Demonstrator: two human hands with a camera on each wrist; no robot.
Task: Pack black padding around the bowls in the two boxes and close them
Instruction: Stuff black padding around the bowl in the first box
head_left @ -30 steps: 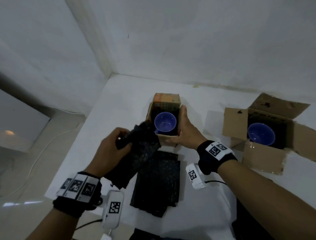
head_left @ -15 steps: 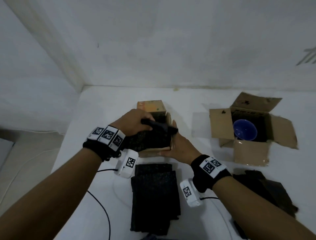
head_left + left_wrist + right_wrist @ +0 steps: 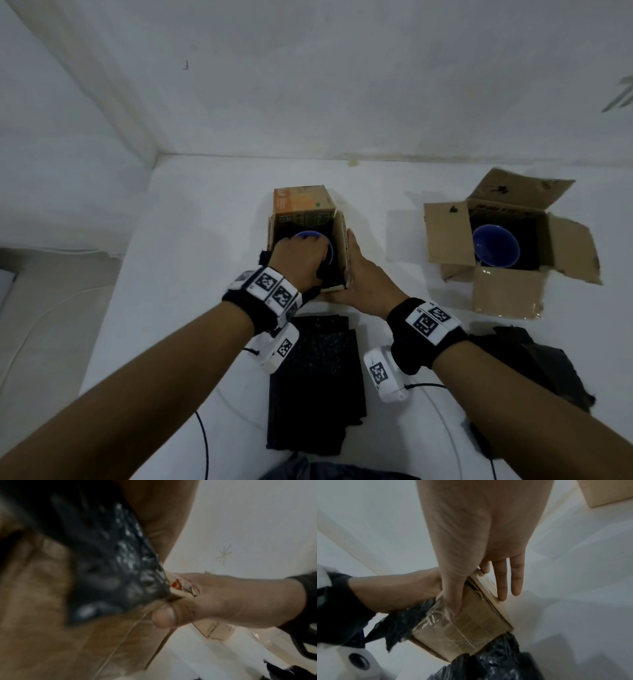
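A small cardboard box with an orange far flap stands mid-table and holds a blue bowl. My left hand reaches down into it with curled fingers, gripping black padding at the bowl's near side; padding ends stick out by the wrist. My right hand clasps the box's near right corner, thumb on the front wall and straight fingers along the right wall. A second box with splayed flaps holds another blue bowl on dark lining.
A flat stack of black padding sheets lies just in front of the small box. Crumpled padding is heaped at the right, below the second box. Thin cables trail over the near table. The table's left edge drops to the floor.
My left hand carried the padding from above the stack over the small box and has pushed down into it. The right hand stayed on the box's corner. The head camera shifted.
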